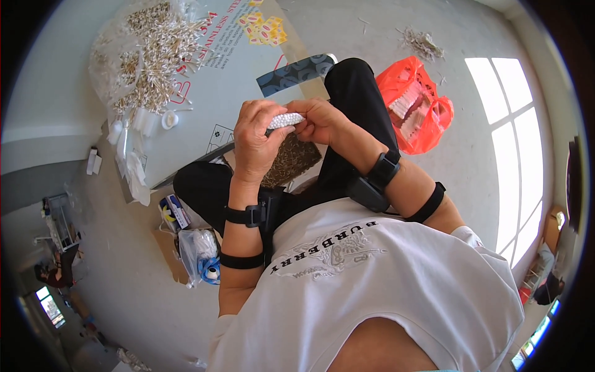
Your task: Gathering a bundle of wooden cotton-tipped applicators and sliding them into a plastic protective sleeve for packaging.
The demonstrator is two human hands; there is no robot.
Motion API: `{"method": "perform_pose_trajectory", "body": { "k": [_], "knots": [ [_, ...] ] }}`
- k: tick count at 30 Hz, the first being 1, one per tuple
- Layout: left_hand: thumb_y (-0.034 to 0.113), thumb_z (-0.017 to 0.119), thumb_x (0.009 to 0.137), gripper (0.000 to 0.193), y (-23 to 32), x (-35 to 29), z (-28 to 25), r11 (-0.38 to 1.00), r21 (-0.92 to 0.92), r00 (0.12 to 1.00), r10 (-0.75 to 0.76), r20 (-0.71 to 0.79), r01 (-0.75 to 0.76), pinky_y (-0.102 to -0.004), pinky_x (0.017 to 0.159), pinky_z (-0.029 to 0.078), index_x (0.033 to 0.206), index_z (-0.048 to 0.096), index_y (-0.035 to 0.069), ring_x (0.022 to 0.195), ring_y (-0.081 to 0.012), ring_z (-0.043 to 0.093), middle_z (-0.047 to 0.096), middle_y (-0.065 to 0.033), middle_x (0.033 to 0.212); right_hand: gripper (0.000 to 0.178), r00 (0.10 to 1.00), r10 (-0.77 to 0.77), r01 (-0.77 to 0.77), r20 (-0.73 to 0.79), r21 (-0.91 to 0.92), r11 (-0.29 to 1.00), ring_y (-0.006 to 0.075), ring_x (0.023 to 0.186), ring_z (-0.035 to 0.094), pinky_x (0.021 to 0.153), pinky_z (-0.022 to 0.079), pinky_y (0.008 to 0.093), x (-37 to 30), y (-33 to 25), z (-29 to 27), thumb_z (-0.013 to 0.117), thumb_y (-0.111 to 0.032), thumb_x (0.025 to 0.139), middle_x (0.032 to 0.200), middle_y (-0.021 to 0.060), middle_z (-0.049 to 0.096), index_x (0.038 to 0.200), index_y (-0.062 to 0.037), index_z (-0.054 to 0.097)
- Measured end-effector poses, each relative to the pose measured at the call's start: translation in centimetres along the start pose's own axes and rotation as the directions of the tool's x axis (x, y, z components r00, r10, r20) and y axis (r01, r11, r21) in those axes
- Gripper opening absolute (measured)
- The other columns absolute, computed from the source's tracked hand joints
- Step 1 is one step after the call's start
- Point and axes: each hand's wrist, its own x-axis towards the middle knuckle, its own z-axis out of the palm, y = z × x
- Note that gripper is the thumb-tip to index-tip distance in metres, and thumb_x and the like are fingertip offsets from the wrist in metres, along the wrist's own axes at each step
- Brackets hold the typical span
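Both my hands are closed around a bundle of cotton swabs (285,121) with white tips packed side by side. My left hand (253,133) grips its left end, thumb below and fingers above. At the other end, my right hand (320,121) pinches the bundle between thumb and fingers. Whether a wrapper surrounds the bundle is hidden by my fingers. Just under my hands, between my legs, is an open box (317,162) with a mass of thin brown pieces inside. A large heap of loose cotton swabs (155,53) spills from a clear plastic bag on the table to the left.
The grey table (204,118) bears yellow-and-white labels (263,28), a patterned dark strip (294,74) and small white containers (149,121). An orange-red plastic bag (427,139) holding pinkish packs lies right of my leg. A cardboard box (170,251) stands on the floor at left.
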Motion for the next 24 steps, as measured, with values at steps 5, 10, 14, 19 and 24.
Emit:
{"method": "perform_pose_trajectory", "body": {
  "k": [5, 10, 14, 19, 24],
  "knots": [
    [0.001, 0.082, 0.065, 0.031, 0.0, -0.1, -0.2, 1.000, -0.023, 0.998, -0.021, -0.061, 0.019, -0.0325, 0.079, 0.051, 0.093, 0.069, 0.003, 0.088, -0.0240, 0.063, 0.065, -0.0079, 0.094, 0.011, 0.981, -0.189, 0.142, -0.037, -0.518, 0.843, 0.0064, 0.048, 0.045, 0.041, 0.033, 0.0213, -1.3, -0.8, -0.4, 0.068, -0.011, 0.086, 0.078, 0.0049, 0.062, 0.089, 0.0000, 0.066],
    [0.003, 0.082, 0.069, 0.026, -0.4, -0.2, -0.4, 0.993, -0.085, 0.990, -0.092, -0.104, 0.084, -0.0300, 0.075, 0.051, 0.091, 0.068, 0.002, 0.083, -0.0220, 0.064, 0.066, -0.0081, 0.092, 0.039, 0.718, -0.556, 0.662, 0.419, -0.660, 0.357, 0.0071, 0.069, 0.055, 0.064, 0.047, 0.0230, -3.3, -1.5, 0.0, 0.075, -0.003, 0.073, 0.096, -0.0008, 0.064, 0.111, -0.0055, 0.070],
    [0.004, 0.082, 0.070, 0.025, 0.3, 0.2, -0.4, 0.996, -0.064, 0.991, -0.071, -0.115, 0.063, -0.0299, 0.073, 0.050, 0.090, 0.068, 0.001, 0.080, -0.0221, 0.063, 0.065, -0.0077, 0.087, 0.030, 0.511, -0.617, 0.734, 0.599, -0.677, -0.051, 0.0189, 0.073, 0.060, 0.066, 0.049, 0.0301, -4.1, -1.3, 1.2, 0.074, -0.001, 0.071, 0.086, 0.0056, 0.064, 0.100, -0.0040, 0.070],
    [0.005, 0.082, 0.071, 0.025, 0.2, 0.4, -0.5, 0.997, -0.073, 0.995, 0.003, -0.104, -0.011, -0.0303, 0.072, 0.050, 0.090, 0.067, 0.001, 0.079, -0.0221, 0.062, 0.065, -0.0068, 0.083, 0.022, 0.426, -0.617, 0.752, 0.661, -0.638, -0.165, 0.0281, 0.075, 0.062, 0.066, 0.049, 0.0327, -4.3, -1.4, 1.2, 0.073, 0.000, 0.070, 0.080, 0.0110, 0.063, 0.092, -0.0005, 0.067],
    [0.001, 0.081, 0.068, 0.028, 1.0, 0.8, -1.1, 0.996, -0.088, 0.996, -0.004, -0.090, -0.004, -0.0349, 0.071, 0.050, 0.090, 0.064, 0.002, 0.079, -0.0266, 0.061, 0.063, -0.0083, 0.086, 0.019, 0.549, -0.617, 0.720, 0.564, -0.694, 0.006, 0.0280, 0.072, 0.062, 0.064, 0.050, 0.0319, -5.0, -1.6, 1.3, 0.072, -0.001, 0.073, 0.079, 0.0123, 0.063, 0.092, 0.0007, 0.067]
  ]
}}
